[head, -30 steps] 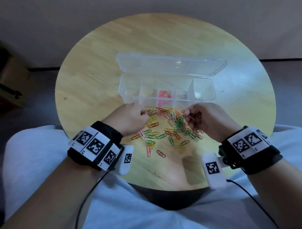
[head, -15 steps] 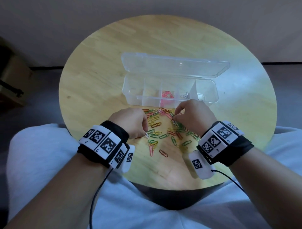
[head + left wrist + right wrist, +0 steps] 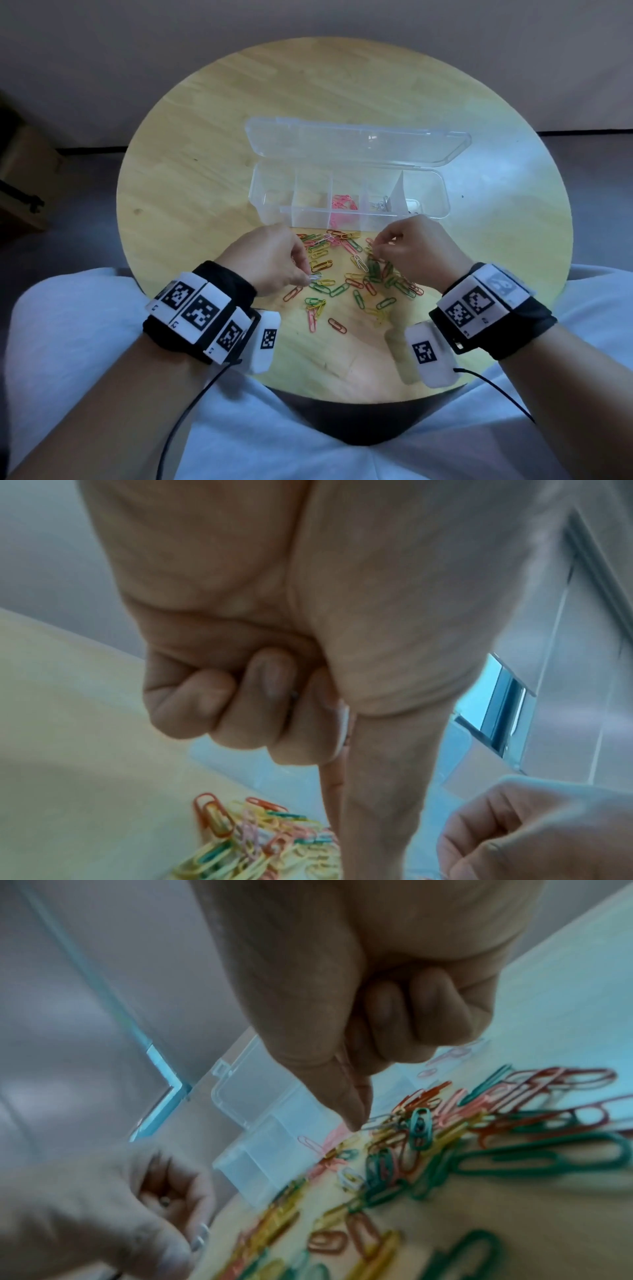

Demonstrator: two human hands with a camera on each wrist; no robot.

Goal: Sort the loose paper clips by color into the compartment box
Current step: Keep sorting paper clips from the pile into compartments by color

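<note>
Nearest the camera in the head view, both forearms wear black wrist bands [image 3: 202, 308] with square-coded white tags, and a cable hangs from each. The left hand [image 3: 270, 257] is curled at the near left edge of the pile, thumb and forefinger pinching a pale silver-white paper clip [image 3: 314, 277] just above the round wooden table [image 3: 191, 178]. In the right wrist view that clip [image 3: 200, 1237] shows at the fingertips of this hand [image 3: 103, 1210]. The left wrist view shows its other fingers [image 3: 192, 704] folded into the palm.

The right hand [image 3: 414, 253] is over the right side of the pile, its thumb and forefinger pressed together and pointing down into the clips; the right wrist view shows the remaining fingers [image 3: 431, 1007] curled under. Whether a clip is caught between those tips I cannot tell.

Between the hands lies the heap of loose paper clips [image 3: 346, 274], green, yellow, orange, red and pink, with 1 white clip [image 3: 360, 263] lying on top near the right hand. A few strays sit nearer the table edge.

Just beyond the heap stands the clear compartment box [image 3: 270, 185], its lid [image 3: 356, 145] open flat behind it. Pink clips [image 3: 344, 202] fill 1 middle compartment; silver clips [image 3: 382, 204] lie in the next one to the right.
</note>
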